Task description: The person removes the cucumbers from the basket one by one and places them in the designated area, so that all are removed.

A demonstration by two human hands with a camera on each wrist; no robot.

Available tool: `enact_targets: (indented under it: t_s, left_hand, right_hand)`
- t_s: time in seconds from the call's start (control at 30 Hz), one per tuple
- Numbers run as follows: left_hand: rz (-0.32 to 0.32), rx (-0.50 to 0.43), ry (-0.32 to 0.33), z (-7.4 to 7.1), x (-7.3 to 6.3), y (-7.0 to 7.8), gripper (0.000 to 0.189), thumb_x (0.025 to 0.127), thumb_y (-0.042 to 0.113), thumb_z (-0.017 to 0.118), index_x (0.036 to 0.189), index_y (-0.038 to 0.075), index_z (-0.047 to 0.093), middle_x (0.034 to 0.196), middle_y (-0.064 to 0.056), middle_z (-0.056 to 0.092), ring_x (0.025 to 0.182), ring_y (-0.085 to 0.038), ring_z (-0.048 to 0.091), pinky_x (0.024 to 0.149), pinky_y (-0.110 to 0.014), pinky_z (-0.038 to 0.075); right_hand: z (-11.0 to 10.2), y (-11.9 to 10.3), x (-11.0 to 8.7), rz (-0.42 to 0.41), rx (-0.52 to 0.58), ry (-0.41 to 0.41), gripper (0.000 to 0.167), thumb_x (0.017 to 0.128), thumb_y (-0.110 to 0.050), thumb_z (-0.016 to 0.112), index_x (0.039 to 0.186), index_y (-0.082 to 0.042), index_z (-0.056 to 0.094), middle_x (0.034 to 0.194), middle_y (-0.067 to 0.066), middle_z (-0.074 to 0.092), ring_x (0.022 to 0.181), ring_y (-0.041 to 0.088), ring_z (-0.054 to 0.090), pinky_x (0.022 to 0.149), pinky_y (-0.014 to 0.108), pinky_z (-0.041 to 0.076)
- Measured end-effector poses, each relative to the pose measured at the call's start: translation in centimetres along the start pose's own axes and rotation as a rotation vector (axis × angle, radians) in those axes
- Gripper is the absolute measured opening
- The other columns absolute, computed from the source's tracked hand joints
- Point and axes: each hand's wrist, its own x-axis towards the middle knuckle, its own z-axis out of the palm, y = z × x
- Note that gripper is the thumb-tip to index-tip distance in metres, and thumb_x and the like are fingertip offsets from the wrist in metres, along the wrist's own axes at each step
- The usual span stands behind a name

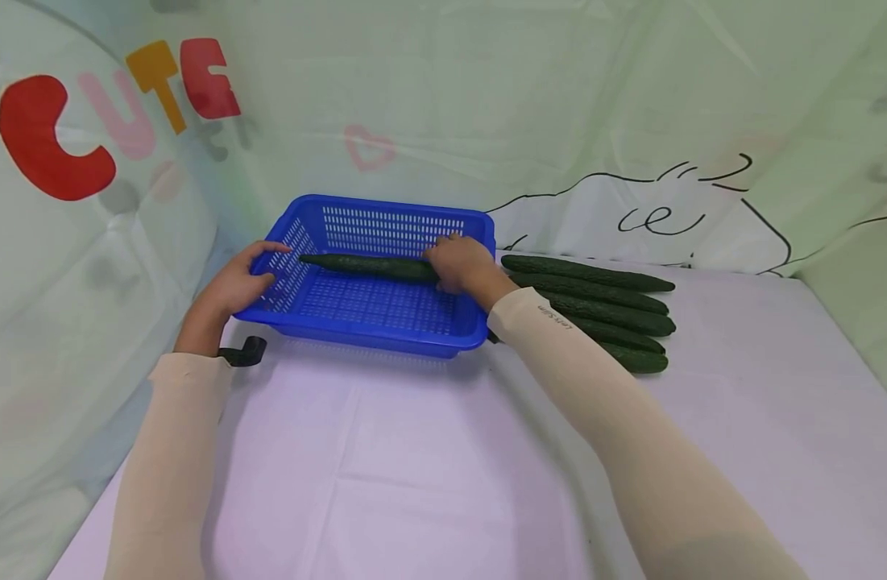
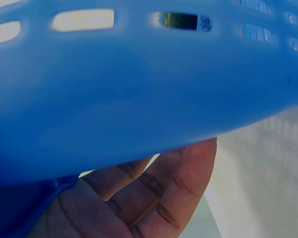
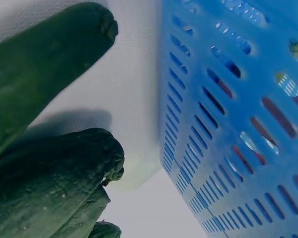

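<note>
A blue plastic basket point(image 1: 370, 334) with slotted walls stands near the back of the table. My left hand point(image 1: 236, 278) grips its left side, with thumb and forefinger over the rim. In the left wrist view, fingers point(image 2: 176, 191) of that hand show below the basket's blue edge. One long green cucumber point(image 1: 370, 266) lies crosswise inside the basket. My right hand point(image 1: 461, 262) reaches over the right rim and holds the cucumber's right end, hiding that end. The right wrist view shows the basket's slotted wall point(image 3: 198, 114) but not the fingers clearly.
Several more cucumbers point(image 1: 595, 310) lie side by side on the table, right of the basket and partly behind my right forearm. A small dark object point(image 1: 247, 353) shows beside my left wrist. Behind the basket hangs a pale printed cloth point(image 1: 428, 97). White cloth point(image 1: 385, 467) covers the table.
</note>
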Motion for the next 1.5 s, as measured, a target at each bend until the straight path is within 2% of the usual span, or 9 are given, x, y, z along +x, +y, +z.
enact_targets:
  t_s: [0.1,0.27,0.53,0.67,0.83,1.0,1.23,1.37,1.5]
  left_hand:
    - [-0.001,0.002,0.006,0.05,0.01,0.00,0.054,0.097,0.008,0.040,0.149,0.020,0.036,0.163,-0.024,0.015,0.140,-0.053,0.029,0.107,-0.070,0.032]
    - [0.001,0.006,0.012,0.09,-0.02,-0.03,0.054,0.097,0.008,0.039,0.149,0.020,0.036,0.163,-0.025,0.016,0.138,-0.053,0.031,0.106,-0.069,0.034]
    - [0.003,0.012,0.005,0.20,-0.09,-0.04,0.054,0.097,0.009,0.040,0.150,0.020,0.036,0.162,-0.025,0.016,0.135,-0.051,0.034,0.104,-0.068,0.035]
    - [0.002,0.013,0.003,0.18,-0.09,-0.07,0.054,0.097,0.009,0.039,0.150,0.020,0.035,0.163,-0.025,0.016,0.134,-0.050,0.035,0.103,-0.066,0.036]
    - [-0.002,0.009,0.003,0.17,-0.04,-0.10,0.054,0.097,0.009,0.039,0.150,0.020,0.035,0.163,-0.025,0.015,0.136,-0.052,0.032,0.105,-0.068,0.034]
    - [-0.002,0.007,0.002,0.13,0.02,-0.18,0.054,0.097,0.009,0.039,0.150,0.020,0.035,0.162,-0.026,0.015,0.136,-0.052,0.033,0.105,-0.069,0.034]
    - [-0.011,0.005,-0.001,0.11,-0.02,-0.03,0.054,0.097,0.009,0.039,0.150,0.020,0.035,0.163,-0.025,0.014,0.137,-0.054,0.032,0.105,-0.070,0.034]
    - [-0.024,0.006,0.001,0.15,-0.05,0.17,0.054,0.097,0.009,0.039,0.149,0.021,0.036,0.163,-0.025,0.015,0.138,-0.053,0.031,0.106,-0.070,0.034]
    - [-0.030,0.014,0.002,0.15,-0.06,0.27,0.055,0.096,0.009,0.039,0.149,0.022,0.036,0.163,-0.025,0.014,0.138,-0.054,0.031,0.106,-0.070,0.034]
  right_hand:
    - [0.10,-0.12,0.03,-0.014,-0.019,0.000,0.052,0.090,-0.034,0.070,0.135,-0.011,0.056,0.135,0.013,0.058,0.127,0.032,0.053,0.111,0.046,0.041]
    - [0.18,-0.24,0.01,-0.024,-0.003,0.000,0.054,0.091,-0.034,0.069,0.137,-0.010,0.053,0.136,0.014,0.057,0.127,0.032,0.054,0.111,0.046,0.042]
    - [0.24,-0.19,-0.07,-0.036,0.036,-0.019,0.044,0.098,-0.022,0.058,0.139,-0.008,0.049,0.118,0.014,0.068,0.111,0.029,0.067,0.097,0.046,0.053]
    - [0.22,-0.17,-0.04,-0.026,0.078,-0.032,0.047,0.100,-0.017,0.050,0.146,-0.009,0.042,0.122,0.015,0.066,0.113,0.029,0.065,0.100,0.047,0.052]
    - [0.20,-0.15,0.15,-0.019,0.155,-0.067,0.048,0.100,-0.015,0.048,0.147,-0.013,0.036,0.132,0.014,0.060,0.123,0.029,0.059,0.106,0.048,0.046]
    - [0.20,-0.11,0.37,-0.021,0.198,-0.076,0.049,0.101,-0.021,0.048,0.148,-0.014,0.034,0.137,0.013,0.056,0.128,0.028,0.056,0.109,0.047,0.044]
    - [0.10,-0.06,0.37,-0.035,0.247,-0.048,0.048,0.095,-0.030,0.051,0.140,-0.015,0.041,0.122,0.009,0.064,0.106,0.021,0.064,0.101,0.043,0.050]
    - [0.03,-0.06,0.30,-0.044,0.259,-0.045,0.047,0.095,-0.036,0.049,0.138,-0.016,0.043,0.124,0.008,0.064,0.109,0.021,0.063,0.102,0.044,0.049]
    - [-0.04,-0.10,0.09,-0.053,0.239,-0.049,0.053,0.096,-0.050,0.051,0.138,-0.018,0.045,0.126,0.008,0.064,0.115,0.024,0.062,0.103,0.046,0.049]
